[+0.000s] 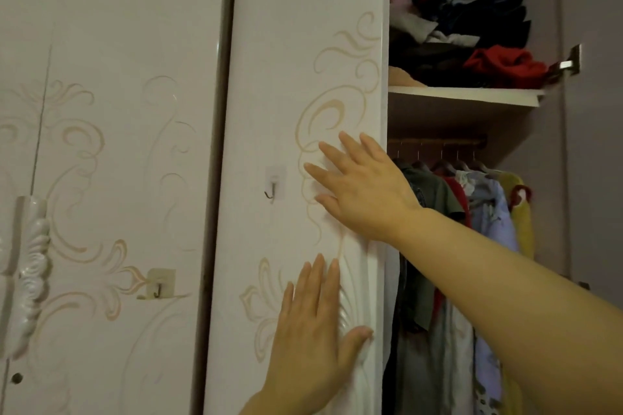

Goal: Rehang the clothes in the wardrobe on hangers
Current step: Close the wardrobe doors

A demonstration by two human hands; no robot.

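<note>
One wardrobe door (pixel 296 44), left hand (pixel 310 340), right hand (pixel 367 192) flat on it, clothes (pixel 485 212) beside

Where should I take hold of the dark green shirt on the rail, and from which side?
Probably grip its hanger just under the hook, coming from the front right: the dark green shirt hangs far left on the rail, behind the door edge.

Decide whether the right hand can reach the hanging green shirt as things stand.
Probably yes: the right hand lies flat on the door, empty, and the green shirt hangs unblocked beside it.
</note>
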